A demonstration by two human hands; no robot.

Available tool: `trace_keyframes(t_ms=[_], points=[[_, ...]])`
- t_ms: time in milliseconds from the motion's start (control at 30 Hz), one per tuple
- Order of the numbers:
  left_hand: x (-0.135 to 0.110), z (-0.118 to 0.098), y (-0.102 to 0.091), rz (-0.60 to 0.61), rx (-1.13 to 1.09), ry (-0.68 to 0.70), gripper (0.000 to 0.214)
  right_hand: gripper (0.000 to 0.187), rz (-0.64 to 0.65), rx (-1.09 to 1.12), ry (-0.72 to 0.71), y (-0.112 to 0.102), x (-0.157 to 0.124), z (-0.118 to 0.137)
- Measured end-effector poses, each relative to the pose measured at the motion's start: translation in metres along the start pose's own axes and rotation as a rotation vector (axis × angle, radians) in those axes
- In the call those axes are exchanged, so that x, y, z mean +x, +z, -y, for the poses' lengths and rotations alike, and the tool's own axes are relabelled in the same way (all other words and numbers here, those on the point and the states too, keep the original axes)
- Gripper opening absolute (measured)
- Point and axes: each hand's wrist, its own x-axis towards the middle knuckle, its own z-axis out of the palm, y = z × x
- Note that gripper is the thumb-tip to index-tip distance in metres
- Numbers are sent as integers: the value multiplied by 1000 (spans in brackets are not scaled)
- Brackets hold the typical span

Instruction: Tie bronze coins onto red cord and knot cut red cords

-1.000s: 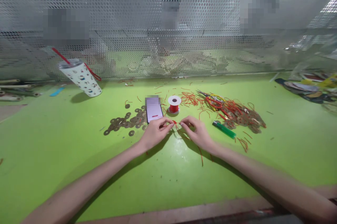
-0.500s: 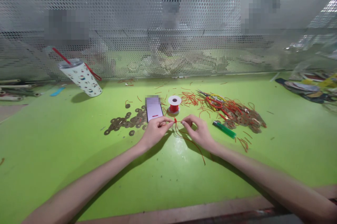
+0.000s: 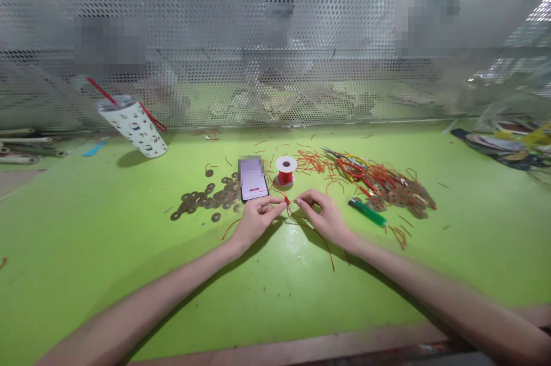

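Observation:
Between my two hands is a small knot in thin red cord (image 3: 287, 201), with loose ends trailing down over the green table. My left hand (image 3: 259, 217) pinches the knot from the left between thumb and fingertips. On the other side my right hand (image 3: 321, 214) pinches a strand of the same cord close to the knot. A spool of red cord (image 3: 286, 172) stands upright just beyond my fingertips. The phone (image 3: 253, 179) lies past my left hand, its upper part blurred. A green lighter (image 3: 368, 212) rests to the right of my right hand.
Round coins with holes (image 3: 206, 199) are scattered at left. More coins (image 3: 398, 191) lie at right under red cord scraps, beside scissors (image 3: 350, 166). A patterned tumbler (image 3: 133, 125) with a red straw stands back left. A perforated metal screen (image 3: 206, 90) closes the far edge.
My left hand has shifted slightly down, showing more of the phone's lower edge. A red cord end now shows left of my left hand. Both hands still pinch the cord.

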Motion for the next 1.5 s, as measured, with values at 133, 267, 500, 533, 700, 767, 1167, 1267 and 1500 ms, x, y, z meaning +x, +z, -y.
trace_keyframes(t_ms=[133, 267, 500, 533, 700, 767, 1167, 1267, 1500], points=[[0, -1, 1, 60, -172, -77, 40, 20, 41, 62, 29, -1, 1, -2], [1, 2, 2, 69, -185, -91, 42, 24, 107, 193, 104, -1, 1, -6], [5, 6, 4, 103, -126, -65, 41, 28, 137, 239, 121, -4, 0, -3], [5, 6, 4, 98, -131, -64, 41, 28, 135, 234, 118, -4, 0, -3], [5, 3, 6, 86, -140, -72, 39, 23, 105, 192, 80, -2, -2, -4], [5, 2, 8, 82, -121, -63, 38, 24, 71, 189, 100, 1, -3, -3], [6, 3, 13, 9, -220, 30, 30, 13, 247, -93, -203, 15, -33, 23], [5, 4, 15, -4, -284, 20, 28, 14, 265, -271, -492, 19, -37, 23], [6, 6, 13, -31, -374, -21, 31, 26, 421, -392, -792, 28, -48, 34]])
